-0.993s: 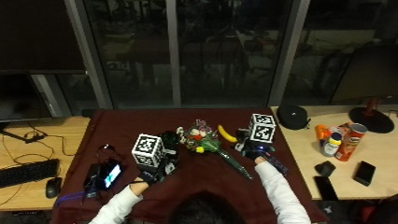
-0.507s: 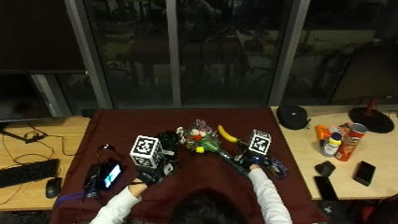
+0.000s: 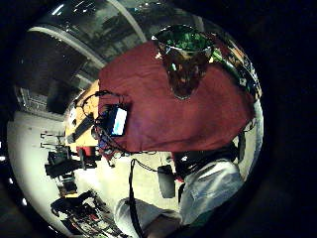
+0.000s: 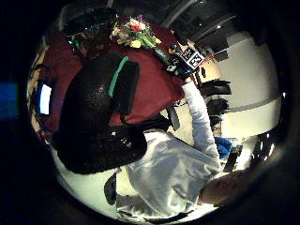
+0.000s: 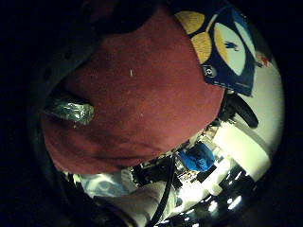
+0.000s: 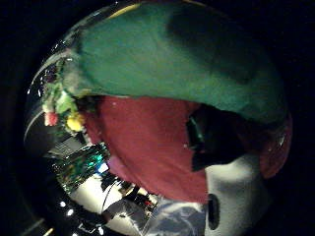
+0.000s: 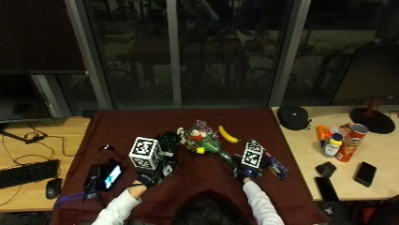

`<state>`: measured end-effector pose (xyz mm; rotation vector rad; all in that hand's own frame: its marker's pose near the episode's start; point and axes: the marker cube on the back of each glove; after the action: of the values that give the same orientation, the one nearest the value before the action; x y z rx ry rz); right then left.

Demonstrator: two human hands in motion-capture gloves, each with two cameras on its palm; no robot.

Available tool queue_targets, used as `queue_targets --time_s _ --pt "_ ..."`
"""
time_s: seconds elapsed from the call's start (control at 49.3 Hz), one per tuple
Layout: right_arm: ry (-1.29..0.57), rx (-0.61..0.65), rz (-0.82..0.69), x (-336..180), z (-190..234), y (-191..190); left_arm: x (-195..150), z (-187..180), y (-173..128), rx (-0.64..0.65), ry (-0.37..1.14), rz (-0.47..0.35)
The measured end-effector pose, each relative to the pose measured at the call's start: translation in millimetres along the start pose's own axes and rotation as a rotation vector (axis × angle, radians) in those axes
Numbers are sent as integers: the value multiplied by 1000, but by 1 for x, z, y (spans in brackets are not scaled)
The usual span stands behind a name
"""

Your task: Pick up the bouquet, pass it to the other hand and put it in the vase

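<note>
While seen from above, bouquet [image 7: 209, 142] lying mid-frame on red cloth [image 7: 131, 124] beside vase [image 7: 168, 140]. Right hand [image 7: 248, 168] on its stem end, grip impossible to tell; right thumb view only shows green wrap [image 6: 172, 54] close up. Left hand [image 7: 150, 176] relaxed, holding nothing.

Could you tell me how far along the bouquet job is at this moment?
Nothing looks finished yet. The green-wrapped flower bouquet lies on the dark red tablecloth, beside the dark glass vase. In hand: the right hand is at the bouquet's stem end, the green wrap filling its thumb-side palm view; a grip isn't confirmed. Left: lifting, passing to the left hand, placing it in the vase.
</note>
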<state>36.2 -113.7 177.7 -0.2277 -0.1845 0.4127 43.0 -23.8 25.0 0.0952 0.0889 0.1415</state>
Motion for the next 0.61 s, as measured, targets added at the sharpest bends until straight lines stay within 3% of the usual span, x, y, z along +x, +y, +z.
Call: queue_targets --time_s 0.122,0.284,0.385,0.507,0.608 --pt "20 56 -40 -7 2 0 -2 2 -1 3 -1 3" --pt "45 77 21 -1 -10 6 -3 2 3 -10 -1 -2" --pt "-36 66 -68 -6 -11 6 -6 1 2 -16 -4 -9" --pt "-131 301 -120 -7 -15 1 -8 -1 1 -16 1 -18" --pt "-159 457 -39 0 -18 0 -9 0 -2 -29 -4 -25"
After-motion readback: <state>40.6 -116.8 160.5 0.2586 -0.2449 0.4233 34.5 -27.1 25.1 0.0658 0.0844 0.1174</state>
